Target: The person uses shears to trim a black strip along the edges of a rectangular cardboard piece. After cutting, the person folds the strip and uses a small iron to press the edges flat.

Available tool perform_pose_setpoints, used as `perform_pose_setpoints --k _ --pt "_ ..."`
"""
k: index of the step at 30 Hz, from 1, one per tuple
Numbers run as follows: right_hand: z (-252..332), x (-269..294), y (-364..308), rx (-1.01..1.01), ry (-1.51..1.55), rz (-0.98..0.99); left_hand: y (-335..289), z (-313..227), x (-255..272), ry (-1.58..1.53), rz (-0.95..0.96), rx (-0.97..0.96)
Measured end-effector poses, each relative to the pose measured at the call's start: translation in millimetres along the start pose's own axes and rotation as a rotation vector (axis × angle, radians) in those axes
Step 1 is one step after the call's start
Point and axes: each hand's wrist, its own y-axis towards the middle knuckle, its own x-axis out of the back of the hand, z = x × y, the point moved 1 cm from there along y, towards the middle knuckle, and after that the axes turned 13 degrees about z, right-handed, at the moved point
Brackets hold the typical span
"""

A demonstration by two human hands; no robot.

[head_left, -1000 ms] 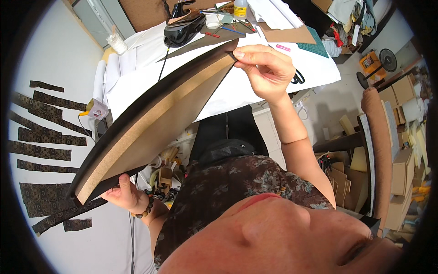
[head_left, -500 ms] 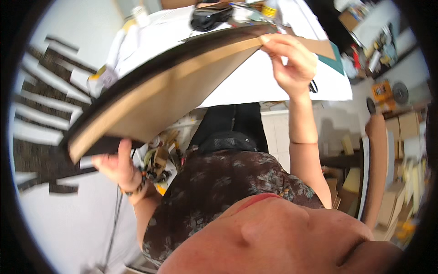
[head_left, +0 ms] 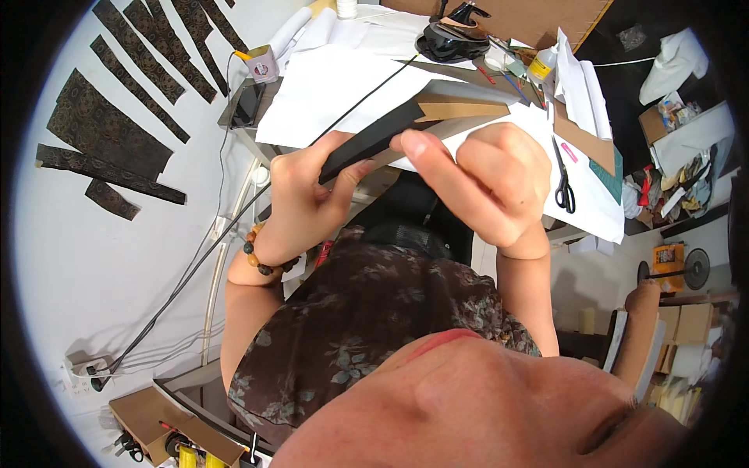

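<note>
A curved panel (head_left: pixel 373 139), black on one side with a tan underside, is held in front of me above the near edge of the white-covered table. Along its near left end my left hand (head_left: pixel 304 191) grips the black edge, thumb on one side and fingers on the other; a beaded bracelet is on that wrist. My right hand (head_left: pixel 499 183) is closed at the panel's right part, fingers curled and thumb lying against the edge close to the left hand. How firmly the right fingers grip is hidden behind the hand.
Black-handled scissors (head_left: pixel 565 195) and a pink marker-like item (head_left: pixel 569 151) lie on the table's right. Toward the back are a black machine-like object (head_left: pixel 449 43) and a glue bottle (head_left: pixel 541 64). Dark patterned strips (head_left: pixel 109 129) are on the white wall at left. A cable (head_left: pixel 187 273) runs across the left.
The panel has been turned and lowered in front of me, more edge-on. My left hand has moved up and right, my right hand down, so they are now close together.
</note>
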Motion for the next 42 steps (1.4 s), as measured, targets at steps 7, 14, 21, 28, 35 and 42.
perform_pose_setpoints --k 7,14,21,28,35,42 --pt "10 3 1 -0.043 -0.078 0.059 -12 19 -16 0.134 -0.092 -0.089" --pt "20 -18 -18 -0.23 0.203 -0.082 -17 25 -21 0.232 -0.18 -0.18" --pt "21 -38 -30 -0.329 0.289 -0.24 -17 20 -23 0.189 -0.142 -0.104" --pt "20 -39 -21 -0.306 0.302 -0.324 -18 12 -18 0.127 -0.05 -0.012" --pt "21 -4 -51 -0.283 0.011 -0.267 -4 -13 -18 0.184 0.041 -0.105" --pt "-3 45 -199 -1.132 0.395 -0.728 46 -54 -36 0.335 0.121 -0.634"
